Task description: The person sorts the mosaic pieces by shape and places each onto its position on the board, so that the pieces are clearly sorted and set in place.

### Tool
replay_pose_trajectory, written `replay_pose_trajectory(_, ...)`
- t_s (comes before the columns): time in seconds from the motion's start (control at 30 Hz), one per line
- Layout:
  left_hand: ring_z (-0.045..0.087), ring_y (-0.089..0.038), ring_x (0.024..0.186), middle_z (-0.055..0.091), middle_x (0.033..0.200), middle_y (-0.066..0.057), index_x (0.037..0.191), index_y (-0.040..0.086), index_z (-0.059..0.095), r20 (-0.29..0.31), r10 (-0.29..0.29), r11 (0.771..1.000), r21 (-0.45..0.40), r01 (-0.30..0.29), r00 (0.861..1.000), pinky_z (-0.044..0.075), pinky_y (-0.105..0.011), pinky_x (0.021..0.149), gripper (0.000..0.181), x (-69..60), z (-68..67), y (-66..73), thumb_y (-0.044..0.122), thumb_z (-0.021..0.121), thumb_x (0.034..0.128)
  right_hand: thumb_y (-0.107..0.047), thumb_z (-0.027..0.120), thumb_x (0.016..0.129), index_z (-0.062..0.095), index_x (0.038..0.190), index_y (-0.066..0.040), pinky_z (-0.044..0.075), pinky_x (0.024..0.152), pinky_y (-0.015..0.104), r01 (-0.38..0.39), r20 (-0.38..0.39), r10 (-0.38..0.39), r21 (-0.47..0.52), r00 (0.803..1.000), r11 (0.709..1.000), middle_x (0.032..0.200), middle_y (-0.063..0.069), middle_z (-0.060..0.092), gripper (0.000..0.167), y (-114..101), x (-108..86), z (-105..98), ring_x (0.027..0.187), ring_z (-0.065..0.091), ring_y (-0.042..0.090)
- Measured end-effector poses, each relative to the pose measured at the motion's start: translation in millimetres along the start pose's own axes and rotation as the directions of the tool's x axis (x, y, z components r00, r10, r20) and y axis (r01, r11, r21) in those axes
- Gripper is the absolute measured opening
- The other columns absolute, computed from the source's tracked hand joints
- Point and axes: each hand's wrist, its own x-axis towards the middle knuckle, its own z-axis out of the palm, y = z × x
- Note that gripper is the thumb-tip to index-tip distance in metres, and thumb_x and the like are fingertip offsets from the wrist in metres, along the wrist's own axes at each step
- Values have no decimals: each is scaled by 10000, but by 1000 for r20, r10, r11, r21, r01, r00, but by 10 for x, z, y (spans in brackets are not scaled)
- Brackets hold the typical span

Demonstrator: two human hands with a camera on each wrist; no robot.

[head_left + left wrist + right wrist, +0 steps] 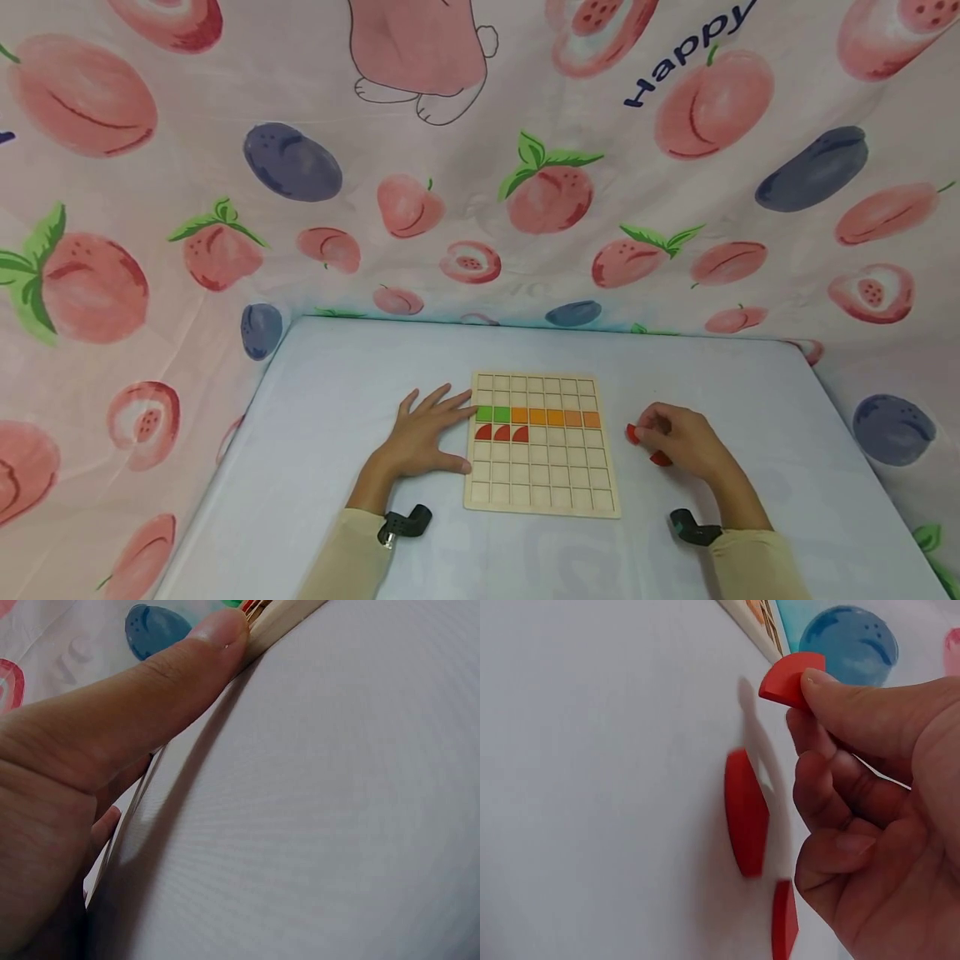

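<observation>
A wooden grid board (pixel 551 483) lies flat on the white table. One of its rows holds green and orange square tiles (pixel 555 417); below it, three red quarter-circle pieces (pixel 502 432) fill the leftmost cells. My left hand (pixel 422 436) is spread at the board's left edge, its thumb (pixel 217 637) touching the side. Right of the board, my right hand (pixel 681 439) pinches a red quarter-circle piece (pixel 787 679) between thumb and forefinger, above the table. Beneath that hand lie loose red pieces (pixel 746 814), partly hidden in the head view.
The white tabletop (pixel 330 367) extends around the board to a fruit-patterned cloth (pixel 465 167) hanging behind and at the sides. A dark wrist device (pixel 408 522) sits at the left wrist, another (pixel 693 528) at the right.
</observation>
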Motion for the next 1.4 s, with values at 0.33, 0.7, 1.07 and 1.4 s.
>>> replay_pose_trajectory(0.33, 164, -251, 1595, 328, 1664, 128, 1530, 346, 477, -5, 4, 1000, 2, -4, 1000, 35, -648, 1238, 972, 4, 3, -3, 738, 786, 696, -101, 641, 976, 691, 1270, -142, 488, 624, 267, 86, -28, -85, 50, 996, 995, 948, 39, 664, 302, -153, 73, 149, 774, 547, 162)
replay_pose_trajectory(0.7, 169, -254, 1594, 334, 1665, 115, 1528, 338, 481, -7, 8, 1000, -1, -8, 1000, 38, -656, 1233, 968, 1, -2, 0, 728, 791, 699, -106, 700, 940, 734, 1098, -146, 500, 760, 271, 117, -42, -112, 111, 993, 987, 936, -12, 707, 166, -302, 124, 280, 848, 579, 157)
replay_pose_trajectory(1.07, 172, -257, 1593, 336, 1664, 112, 1528, 331, 483, -4, 11, 1000, -6, -11, 1000, 37, -653, 1234, 964, -8, -7, 4, 718, 796, 702, -165, 753, 911, 728, 1058, -142, 521, 704, 247, 75, -11, -74, 211, 997, 975, 893, 3, 706, 151, -429, 160, 418, 811, 607, 161)
replay_pose_trajectory(1.4, 172, -256, 1593, 327, 1668, 112, 1528, 324, 485, -9, 14, 1000, 9, -14, 1000, 43, -650, 1236, 964, -6, 3, 2, 718, 792, 704, -174, 775, 902, 729, 1014, -164, 526, 742, 240, 98, -22, -95, 251, 995, 963, 904, 2, 709, 122, -548, 197, 524, 832, 616, 169)
